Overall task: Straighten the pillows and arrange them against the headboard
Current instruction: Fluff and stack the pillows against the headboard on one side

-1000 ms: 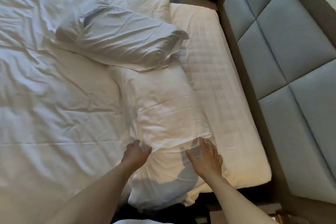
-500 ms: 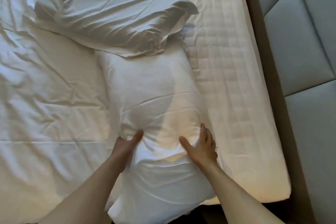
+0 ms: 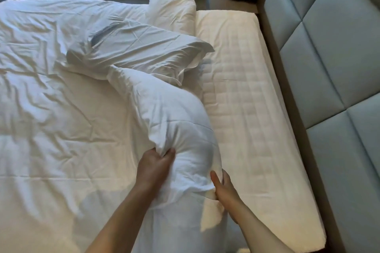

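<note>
Lying lengthwise near the bed's head, the nearest pillow (image 3: 174, 129) is bunched in the left hand (image 3: 153, 165), whose fingers close on a fistful of cover. The right hand (image 3: 223, 188) grips its other edge, fingertips buried in fabric. A second pillow (image 3: 139, 51) overlaps its far end; a third (image 3: 170, 11) sits half hidden behind. The bare mattress strip (image 3: 246, 98) separates them from the headboard (image 3: 329, 57). The dark heap on the nightstand (image 3: 228, 4) is unreadable.

My left hand (image 3: 153, 165) has bunched the near pillow (image 3: 174, 121) into a fist; my right hand (image 3: 223, 188) slid under its edge, and its end between them now lifts.
</note>
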